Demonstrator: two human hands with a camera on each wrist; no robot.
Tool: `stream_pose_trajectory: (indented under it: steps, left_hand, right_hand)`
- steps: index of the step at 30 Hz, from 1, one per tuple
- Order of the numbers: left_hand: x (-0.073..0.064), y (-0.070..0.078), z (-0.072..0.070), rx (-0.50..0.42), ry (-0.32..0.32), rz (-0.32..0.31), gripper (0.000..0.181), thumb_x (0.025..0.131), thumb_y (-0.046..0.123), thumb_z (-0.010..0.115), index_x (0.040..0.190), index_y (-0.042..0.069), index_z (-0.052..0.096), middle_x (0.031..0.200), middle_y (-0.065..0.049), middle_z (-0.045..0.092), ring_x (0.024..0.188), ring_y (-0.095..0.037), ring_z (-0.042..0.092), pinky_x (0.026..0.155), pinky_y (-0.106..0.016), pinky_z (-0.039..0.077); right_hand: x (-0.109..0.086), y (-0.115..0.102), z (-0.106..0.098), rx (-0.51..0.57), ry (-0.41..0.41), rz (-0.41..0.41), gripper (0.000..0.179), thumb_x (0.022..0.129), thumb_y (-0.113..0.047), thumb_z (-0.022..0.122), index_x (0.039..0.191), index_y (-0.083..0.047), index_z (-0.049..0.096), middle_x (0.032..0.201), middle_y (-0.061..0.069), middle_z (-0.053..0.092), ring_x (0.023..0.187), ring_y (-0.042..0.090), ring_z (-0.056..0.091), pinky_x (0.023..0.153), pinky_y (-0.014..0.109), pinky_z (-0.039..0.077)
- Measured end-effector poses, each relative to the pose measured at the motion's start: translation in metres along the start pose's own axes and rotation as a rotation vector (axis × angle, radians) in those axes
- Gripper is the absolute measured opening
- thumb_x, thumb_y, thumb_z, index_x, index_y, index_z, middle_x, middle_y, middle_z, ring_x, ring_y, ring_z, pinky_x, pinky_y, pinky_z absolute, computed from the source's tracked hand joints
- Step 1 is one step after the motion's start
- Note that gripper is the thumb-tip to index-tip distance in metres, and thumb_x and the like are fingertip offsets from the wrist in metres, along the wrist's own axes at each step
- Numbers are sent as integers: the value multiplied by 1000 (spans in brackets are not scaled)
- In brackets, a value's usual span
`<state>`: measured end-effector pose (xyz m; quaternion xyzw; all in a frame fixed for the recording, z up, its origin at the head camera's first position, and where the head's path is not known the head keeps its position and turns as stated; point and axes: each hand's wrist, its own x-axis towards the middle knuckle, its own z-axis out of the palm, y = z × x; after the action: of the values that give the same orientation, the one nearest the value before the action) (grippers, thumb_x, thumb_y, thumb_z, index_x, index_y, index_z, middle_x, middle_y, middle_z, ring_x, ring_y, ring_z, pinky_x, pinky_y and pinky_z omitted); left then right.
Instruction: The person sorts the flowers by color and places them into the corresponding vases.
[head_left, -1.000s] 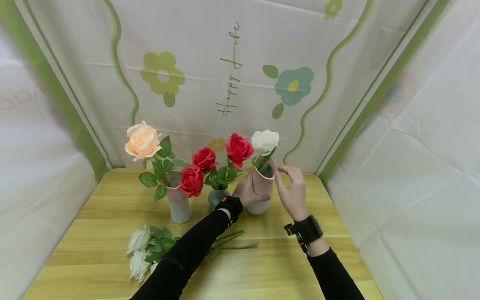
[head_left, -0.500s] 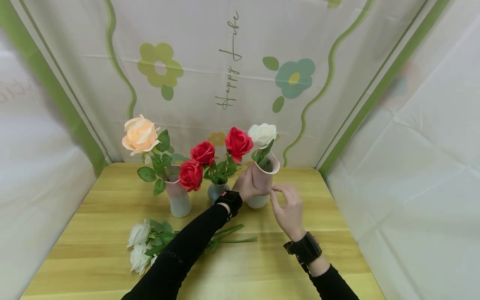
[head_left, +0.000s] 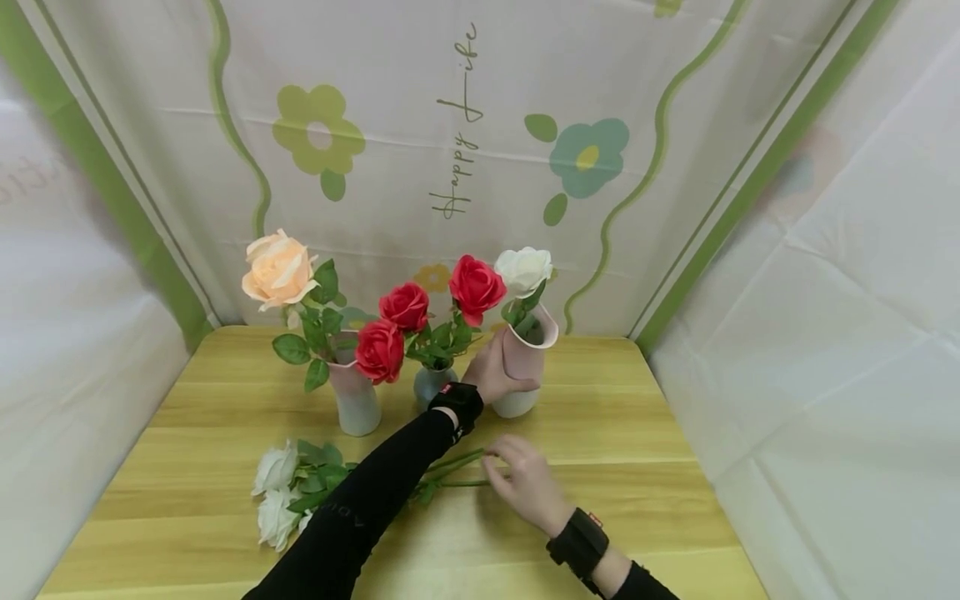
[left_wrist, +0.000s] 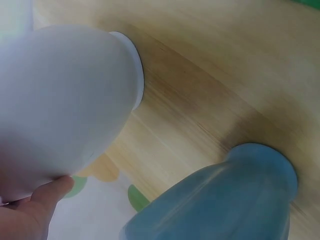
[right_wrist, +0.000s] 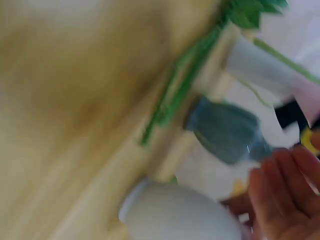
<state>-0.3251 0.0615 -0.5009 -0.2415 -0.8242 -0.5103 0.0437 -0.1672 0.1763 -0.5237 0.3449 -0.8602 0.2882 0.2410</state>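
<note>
My left hand (head_left: 489, 375) grips the pink-and-white vase (head_left: 523, 360) on the right, which holds one white rose (head_left: 523, 271). The left wrist view has that vase's pale lower body (left_wrist: 65, 95) with a digit against its side. My right hand (head_left: 527, 482) is beside the cut ends of green stems (head_left: 461, 483) in the head view. In the blurred right wrist view, its fingers (right_wrist: 277, 192) are extended with nothing between them, apart from the stems (right_wrist: 185, 82). White roses (head_left: 277, 518) lie on the table at the stems' other end, partly hidden by my left sleeve.
A small blue-grey vase (head_left: 433, 387) with red roses (head_left: 405, 307) stands close to my left wrist. Farther left is another pink-and-white vase (head_left: 354, 400) with a peach rose (head_left: 279, 271). Patterned white cloth (head_left: 390, 167) rises behind the wooden table (head_left: 615, 517).
My right hand has left the rim of the right-hand vase and moved down and left to the stem ends. My left hand keeps its grip on the vase.
</note>
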Motion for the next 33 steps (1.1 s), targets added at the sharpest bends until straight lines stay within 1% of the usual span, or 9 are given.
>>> stream_pose_trajectory:
  steps: [3, 5, 9, 13, 17, 20, 23, 27, 33]
  left_hand:
    - [0, 1, 0, -3, -3, -14, 109, 66, 43, 91, 152, 18, 28, 134, -5, 51, 121, -22, 52, 98, -40, 45]
    - [1, 1, 0, 1, -7, -27, 109, 66, 42, 91, 152, 17, 28, 135, -6, 50, 121, -22, 52, 98, -40, 45]
    - [5, 5, 2, 6, -5, -58, 108, 66, 41, 91, 150, 11, 29, 134, -11, 49, 120, -25, 52, 98, -41, 45]
    - [9, 14, 4, -28, 24, -104, 102, 68, 41, 89, 147, 8, 33, 133, -14, 49, 119, -28, 53, 98, -41, 45]
    - [9, 22, 4, -80, 45, -145, 97, 72, 39, 87, 147, 7, 33, 135, -13, 49, 121, -27, 51, 100, -39, 44]
    - [8, 28, 3, -116, 57, -147, 96, 74, 35, 87, 147, 6, 31, 137, -12, 48, 123, -26, 50, 102, -38, 42]
    - [8, 31, 2, -143, 76, -139, 95, 74, 30, 88, 146, 5, 32, 136, -12, 49, 123, -27, 51, 102, -38, 42]
    - [12, 30, 3, -153, 86, -126, 93, 73, 25, 89, 145, 5, 34, 135, -12, 49, 123, -26, 51, 102, -37, 41]
    - [14, 22, 9, -155, 90, -112, 95, 72, 22, 89, 145, 4, 32, 137, -12, 48, 123, -25, 50, 103, -35, 40]
  right_hand:
    - [-6, -7, 13, -78, -192, -7, 10, 87, -14, 75, 95, -8, 72, 93, 0, 64, 84, 12, 61, 72, 24, 53]
    - [-8, -9, 21, -134, -293, -27, 11, 87, -17, 75, 96, -11, 73, 92, -1, 62, 83, 11, 60, 71, 22, 52]
    - [-10, -8, 33, -205, -397, -67, 10, 87, -17, 75, 96, -13, 73, 90, -2, 59, 82, 11, 57, 69, 23, 51]
    - [-9, -6, 39, -266, -425, -93, 9, 84, -18, 77, 89, -14, 71, 85, -3, 57, 78, 10, 55, 65, 25, 50]
    - [-9, -6, 43, -311, -456, -122, 8, 87, -18, 73, 93, -13, 72, 87, -2, 59, 80, 13, 57, 64, 27, 50]
    - [-8, -7, 45, -342, -463, -144, 11, 89, -17, 71, 100, -13, 74, 91, 0, 61, 83, 15, 59, 68, 29, 52]
    - [-6, -8, 47, -379, -454, -180, 11, 90, -16, 70, 100, -14, 75, 91, 0, 62, 83, 15, 60, 70, 30, 53]
    - [-3, -9, 50, -425, -454, -233, 10, 91, -16, 70, 100, -17, 75, 90, -1, 63, 83, 14, 61, 68, 27, 52]
    - [-3, -8, 54, -472, -511, -259, 12, 87, -18, 74, 99, -21, 73, 88, -3, 60, 78, 12, 58, 53, 24, 47]
